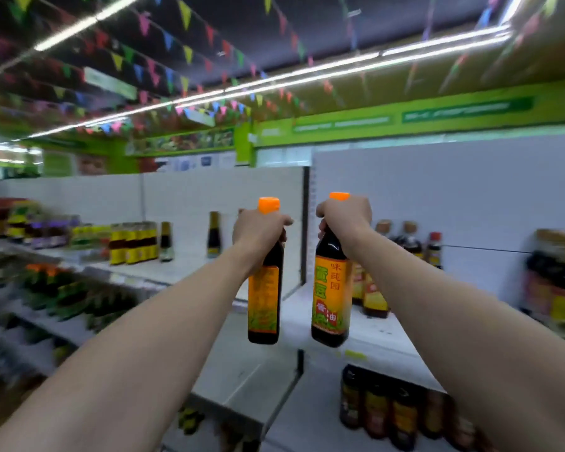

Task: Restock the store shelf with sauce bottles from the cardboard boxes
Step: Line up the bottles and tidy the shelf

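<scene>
Both my arms reach up toward the top shelf. My left hand grips the neck of a dark sauce bottle with an orange cap and orange label. My right hand grips the neck of a matching sauce bottle, its label with green characters facing me. Both bottles hang upright in the air just in front of the white shelf's front edge. A few of the same orange-labelled bottles stand on the shelf behind my right forearm. No cardboard box is in view.
A large jar stands at the right end of the shelf. Dark bottles line the back wall. A vertical divider splits the shelf bays. Yellow-labelled bottles fill the left bay, and more bottles stand on the shelf below.
</scene>
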Demonstrator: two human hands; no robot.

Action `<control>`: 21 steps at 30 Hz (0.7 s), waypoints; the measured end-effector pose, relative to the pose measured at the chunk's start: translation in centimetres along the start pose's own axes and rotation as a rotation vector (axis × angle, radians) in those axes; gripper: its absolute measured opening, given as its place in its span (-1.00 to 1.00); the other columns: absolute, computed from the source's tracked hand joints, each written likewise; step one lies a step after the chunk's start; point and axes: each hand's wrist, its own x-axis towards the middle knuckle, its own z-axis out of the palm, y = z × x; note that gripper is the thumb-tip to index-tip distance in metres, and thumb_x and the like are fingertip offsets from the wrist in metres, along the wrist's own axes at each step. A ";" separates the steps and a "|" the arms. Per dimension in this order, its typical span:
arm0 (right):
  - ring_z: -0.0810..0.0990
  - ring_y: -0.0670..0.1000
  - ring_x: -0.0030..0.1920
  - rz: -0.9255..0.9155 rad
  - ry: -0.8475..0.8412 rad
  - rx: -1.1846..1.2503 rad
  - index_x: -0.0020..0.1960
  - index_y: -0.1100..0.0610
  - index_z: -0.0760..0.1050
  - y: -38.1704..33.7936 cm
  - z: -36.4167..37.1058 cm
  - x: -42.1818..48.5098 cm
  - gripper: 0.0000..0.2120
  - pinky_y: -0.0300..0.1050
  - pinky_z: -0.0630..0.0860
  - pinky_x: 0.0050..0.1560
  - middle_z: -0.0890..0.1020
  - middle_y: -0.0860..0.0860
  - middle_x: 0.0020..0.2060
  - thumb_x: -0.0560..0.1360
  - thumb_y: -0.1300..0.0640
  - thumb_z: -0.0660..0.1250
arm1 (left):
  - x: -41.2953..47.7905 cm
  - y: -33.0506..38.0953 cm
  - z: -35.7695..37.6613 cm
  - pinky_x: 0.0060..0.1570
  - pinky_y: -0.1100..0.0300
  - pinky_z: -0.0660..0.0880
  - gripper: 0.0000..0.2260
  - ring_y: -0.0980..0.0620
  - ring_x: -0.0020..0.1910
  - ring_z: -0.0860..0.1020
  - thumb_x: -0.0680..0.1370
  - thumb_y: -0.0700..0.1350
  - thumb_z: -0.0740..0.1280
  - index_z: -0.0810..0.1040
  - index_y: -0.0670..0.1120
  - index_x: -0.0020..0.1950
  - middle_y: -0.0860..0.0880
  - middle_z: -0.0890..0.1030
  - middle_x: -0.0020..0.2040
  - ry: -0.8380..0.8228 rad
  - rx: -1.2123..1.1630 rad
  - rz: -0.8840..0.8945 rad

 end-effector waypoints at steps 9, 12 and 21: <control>0.59 0.16 -0.48 0.000 0.416 -0.179 -0.27 0.25 0.49 -0.6 -17.9 -1.9 -0.85 0.12 0.59 -0.28 0.60 0.20 -0.47 0.17 0.27 0.38 | -5.2 5.4 17.0 0.07 -0.13 0.64 -0.79 -0.16 -0.24 0.71 0.36 -0.05 0.48 0.63 -0.12 -0.42 -0.08 0.70 -0.37 -0.449 -0.151 0.085; 0.59 0.16 -0.50 0.028 0.564 -0.251 -0.23 0.32 0.56 -0.6 -25.4 -4.3 -0.85 0.07 0.60 -0.31 0.61 0.19 -0.48 0.22 0.30 0.38 | -8.9 7.2 22.9 0.04 -0.16 0.64 -0.84 -0.16 -0.34 0.65 0.37 -0.11 0.49 0.61 -0.18 -0.32 -0.12 0.68 -0.38 -0.619 -0.258 0.055; 0.55 0.22 -0.49 0.056 0.925 -0.428 -0.50 0.23 0.45 -1.5 -47.3 -12.4 -0.88 0.12 0.57 -0.35 0.58 0.21 -0.52 0.18 0.30 0.36 | -24.1 13.7 40.5 -0.21 -0.01 0.57 -0.82 -0.14 -0.35 0.62 0.37 -0.10 0.46 0.59 -0.15 -0.39 -0.12 0.65 -0.41 -0.961 -0.406 0.058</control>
